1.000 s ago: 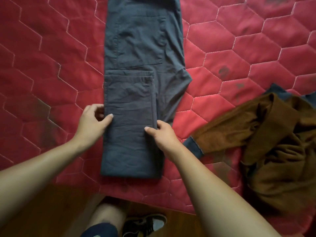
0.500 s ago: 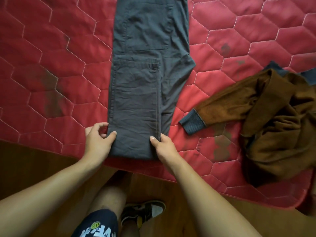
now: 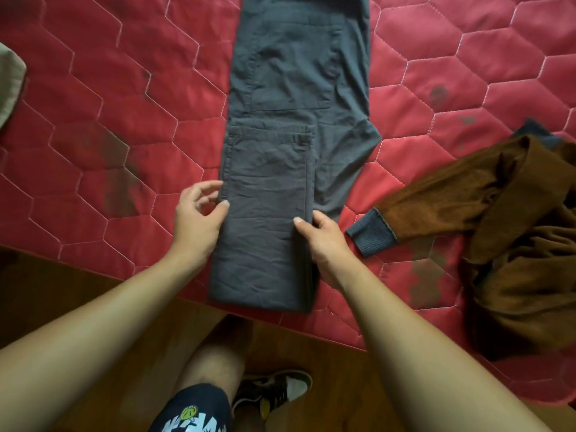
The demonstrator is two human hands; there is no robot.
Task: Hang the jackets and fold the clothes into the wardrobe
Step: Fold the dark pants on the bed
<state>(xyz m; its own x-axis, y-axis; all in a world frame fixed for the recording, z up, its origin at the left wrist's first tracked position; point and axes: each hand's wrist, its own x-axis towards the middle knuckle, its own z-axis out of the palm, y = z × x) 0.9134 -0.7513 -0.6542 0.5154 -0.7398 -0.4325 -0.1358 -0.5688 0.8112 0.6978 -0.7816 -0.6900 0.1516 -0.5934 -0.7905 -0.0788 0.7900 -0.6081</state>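
Note:
Grey trousers (image 3: 274, 188) lie lengthwise on the red quilted mattress (image 3: 118, 88), with the leg ends folded back over the upper part. My left hand (image 3: 196, 219) is at the folded part's left edge, fingers loosely curled and the thumb tip touching the fabric. At the right edge, my right hand (image 3: 324, 238) pinches the folded layers, thumb on top and fingers at the side. A brown jacket (image 3: 514, 232) with a grey ribbed cuff (image 3: 372, 235) lies crumpled to the right.
The mattress's near edge runs just under the trousers' fold, with wooden floor (image 3: 78, 294) below it. My bare leg and a sneaker (image 3: 277, 391) stand there. A beige cloth (image 3: 9, 79) shows at the far left edge.
Both hands have slid from the fold's near end up along the trousers' sides. My left hand's grip on the edge has loosened.

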